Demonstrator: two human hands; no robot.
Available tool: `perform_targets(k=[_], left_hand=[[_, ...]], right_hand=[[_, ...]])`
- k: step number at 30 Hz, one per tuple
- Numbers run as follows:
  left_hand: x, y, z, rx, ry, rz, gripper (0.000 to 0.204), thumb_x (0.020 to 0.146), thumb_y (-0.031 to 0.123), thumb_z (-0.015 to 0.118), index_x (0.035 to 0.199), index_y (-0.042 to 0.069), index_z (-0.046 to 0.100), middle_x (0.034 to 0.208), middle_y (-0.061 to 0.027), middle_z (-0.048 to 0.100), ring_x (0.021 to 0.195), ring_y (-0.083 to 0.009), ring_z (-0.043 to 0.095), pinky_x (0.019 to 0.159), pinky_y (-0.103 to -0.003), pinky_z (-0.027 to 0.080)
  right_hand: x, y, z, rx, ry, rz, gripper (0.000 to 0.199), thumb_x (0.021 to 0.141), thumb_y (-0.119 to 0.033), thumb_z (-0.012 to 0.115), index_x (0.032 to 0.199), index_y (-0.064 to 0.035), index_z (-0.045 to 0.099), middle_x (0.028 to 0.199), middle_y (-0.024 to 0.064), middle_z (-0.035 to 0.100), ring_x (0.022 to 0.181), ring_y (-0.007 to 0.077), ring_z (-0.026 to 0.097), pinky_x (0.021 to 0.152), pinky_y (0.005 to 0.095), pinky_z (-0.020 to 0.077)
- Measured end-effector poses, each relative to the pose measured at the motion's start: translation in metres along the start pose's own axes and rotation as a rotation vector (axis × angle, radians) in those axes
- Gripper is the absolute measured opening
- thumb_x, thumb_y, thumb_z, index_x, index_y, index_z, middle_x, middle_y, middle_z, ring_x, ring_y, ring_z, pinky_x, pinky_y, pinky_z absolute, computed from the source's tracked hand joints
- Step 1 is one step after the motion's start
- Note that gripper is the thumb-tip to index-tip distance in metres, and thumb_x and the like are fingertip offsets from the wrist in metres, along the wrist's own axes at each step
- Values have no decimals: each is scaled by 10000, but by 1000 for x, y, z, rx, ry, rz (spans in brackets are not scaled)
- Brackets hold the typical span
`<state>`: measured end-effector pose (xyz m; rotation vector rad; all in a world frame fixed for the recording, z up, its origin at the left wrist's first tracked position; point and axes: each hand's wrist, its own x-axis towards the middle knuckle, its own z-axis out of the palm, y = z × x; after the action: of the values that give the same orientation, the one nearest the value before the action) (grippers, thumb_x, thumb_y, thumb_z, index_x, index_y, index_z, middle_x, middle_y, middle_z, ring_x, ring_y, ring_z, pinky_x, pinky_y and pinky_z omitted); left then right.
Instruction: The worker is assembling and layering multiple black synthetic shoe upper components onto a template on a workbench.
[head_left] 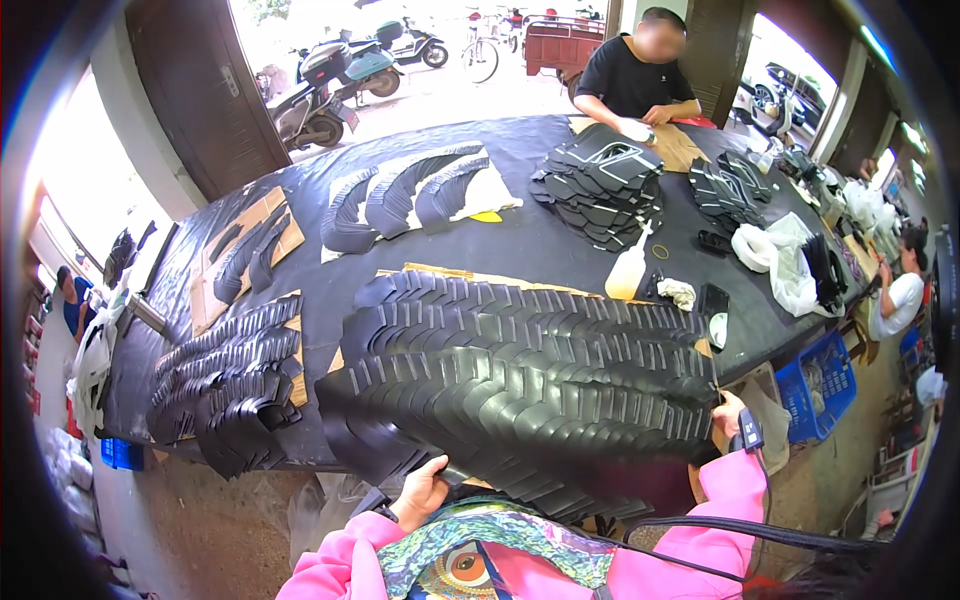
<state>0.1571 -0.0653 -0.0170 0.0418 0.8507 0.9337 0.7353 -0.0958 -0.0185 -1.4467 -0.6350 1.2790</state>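
Head view: a broad array of overlapping black curved pieces (500, 370) lies along the near edge of the counter (560, 260), cardboard (455, 272) showing beneath. My left fingers (436, 468) meet its near border and my right fingers (728, 408) curl at its right end; whether either grasps, I cannot tell. A smaller black batch (235, 365) occupies the near left corner; a co-worker (635, 90) is at the far edge.

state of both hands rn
Left hand: at near edge of black pieces; grip cannot be told.
Right hand: curled at their right end; grip cannot be told.
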Motion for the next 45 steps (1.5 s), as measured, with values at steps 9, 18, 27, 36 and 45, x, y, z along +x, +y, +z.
perform_targets(k=[9,18,27,36,45], left_hand=[[12,-2,5,238,152,7,246,828,192,563,987,5,542,944,-90,584,845,-191,561,771,-336,456],[31,6,-15,1313,-378,572,378,811,228,590,1124,34,505,996,-101,594,803,-189,591,766,-305,459],[-39,45,-79,599,93,-247,337,753,145,598,1049,-4,534,933,-67,601,836,-122,573,723,-226,464],[-104,117,-112,787,218,-318,223,758,125,523,951,25,574,937,-68,620,822,-142,601,656,-262,488],[-84,166,-115,1369,497,332,135,691,100,508,792,63,588,795,-83,609,712,-193,593,613,-316,465]], right_hand=[[59,-12,3,-229,150,-85,611,567,0,549,1164,57,433,630,21,513,512,91,456,465,196,354],[138,-18,-120,506,-1130,-51,455,830,-106,504,1222,57,337,659,129,493,529,182,509,504,270,429],[159,29,42,-44,268,-188,440,829,-116,508,1205,55,354,671,126,500,546,181,512,520,271,430],[159,14,103,-44,217,-205,426,829,-126,512,1188,53,370,682,124,506,562,179,516,536,272,431],[171,11,120,-49,184,-226,412,828,-135,516,1171,51,386,693,121,512,579,178,519,552,273,431]])
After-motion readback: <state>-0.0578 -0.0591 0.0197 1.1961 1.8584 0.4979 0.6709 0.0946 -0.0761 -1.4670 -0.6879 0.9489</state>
